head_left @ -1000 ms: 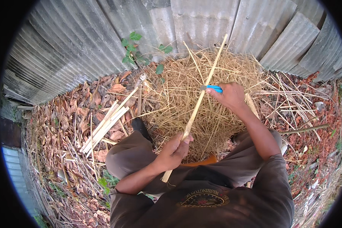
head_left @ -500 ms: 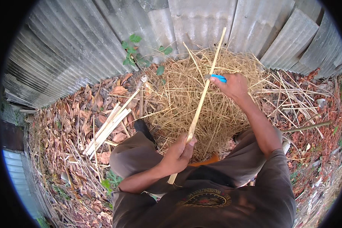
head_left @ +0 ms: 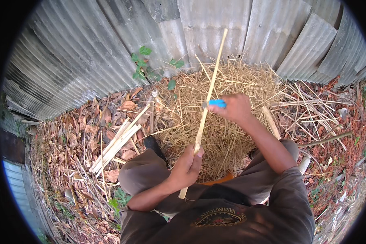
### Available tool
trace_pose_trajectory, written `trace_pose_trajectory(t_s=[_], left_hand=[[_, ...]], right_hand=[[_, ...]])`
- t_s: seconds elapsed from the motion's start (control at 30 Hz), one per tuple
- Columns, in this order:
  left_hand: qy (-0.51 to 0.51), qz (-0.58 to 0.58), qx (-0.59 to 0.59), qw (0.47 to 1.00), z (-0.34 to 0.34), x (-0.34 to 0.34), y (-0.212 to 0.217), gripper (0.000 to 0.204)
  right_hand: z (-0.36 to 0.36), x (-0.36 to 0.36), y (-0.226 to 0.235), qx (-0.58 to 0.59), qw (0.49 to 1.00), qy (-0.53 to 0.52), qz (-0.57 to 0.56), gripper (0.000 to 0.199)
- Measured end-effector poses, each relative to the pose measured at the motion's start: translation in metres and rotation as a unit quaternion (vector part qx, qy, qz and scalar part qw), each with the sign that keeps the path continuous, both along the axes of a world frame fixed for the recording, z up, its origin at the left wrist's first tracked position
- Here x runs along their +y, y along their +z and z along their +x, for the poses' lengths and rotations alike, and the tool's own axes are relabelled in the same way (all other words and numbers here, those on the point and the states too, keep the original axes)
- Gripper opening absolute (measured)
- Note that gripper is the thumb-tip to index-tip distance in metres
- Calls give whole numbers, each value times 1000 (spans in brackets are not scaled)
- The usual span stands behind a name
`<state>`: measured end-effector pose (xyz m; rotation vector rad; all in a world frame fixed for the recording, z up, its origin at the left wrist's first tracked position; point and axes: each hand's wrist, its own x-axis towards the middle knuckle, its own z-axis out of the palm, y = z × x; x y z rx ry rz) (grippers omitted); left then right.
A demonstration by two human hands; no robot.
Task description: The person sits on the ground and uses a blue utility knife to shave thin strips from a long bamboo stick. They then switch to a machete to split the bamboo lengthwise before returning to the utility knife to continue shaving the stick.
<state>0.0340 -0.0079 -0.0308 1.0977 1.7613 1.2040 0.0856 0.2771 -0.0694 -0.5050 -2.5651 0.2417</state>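
Note:
My left hand [head_left: 184,170] is closed round the lower part of a long pale wooden strip [head_left: 213,79], perhaps bamboo. The strip slants up and away from my lap, its far end in front of the metal sheets. In my right hand [head_left: 237,109] is a blue-handled knife [head_left: 218,103]. Its short grey blade lies against the strip around mid-length, with the fingers closed on the handle. Beneath both hands spreads a heap of thin straw-coloured shavings [head_left: 227,140].
Corrugated metal sheets [head_left: 213,28] wall off the far side. Several pale split strips [head_left: 117,147] lie on dry leaves [head_left: 83,134] at the left. Loose sticks [head_left: 313,107] and a thicker branch [head_left: 327,139] lie to the right. A small green plant [head_left: 140,65] grows by the wall.
My right hand has drawn the knife down along the strip toward me and slightly left. The strip's far end has swung left; my left hand keeps its hold.

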Motion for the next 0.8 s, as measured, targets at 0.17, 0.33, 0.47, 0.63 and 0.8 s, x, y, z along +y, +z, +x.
trace_pose_trajectory(t_s=[0.17,0.33,0.47,0.63,0.8], left_hand=[[-30,-30,-58,997,5,-18,2,12],[5,-16,183,983,-2,-13,-4,12],[9,-34,254,967,-5,-7,1,14],[17,-67,250,966,-8,1,12,13],[-4,-49,258,965,-9,3,8,19]], right_hand=[[9,20,22,-95,982,-95,-133,78],[17,-50,5,2,996,84,6,77],[8,-25,2,28,993,93,63,77],[-4,-11,1,12,999,39,35,75],[-9,12,-8,19,998,1,57,81]])
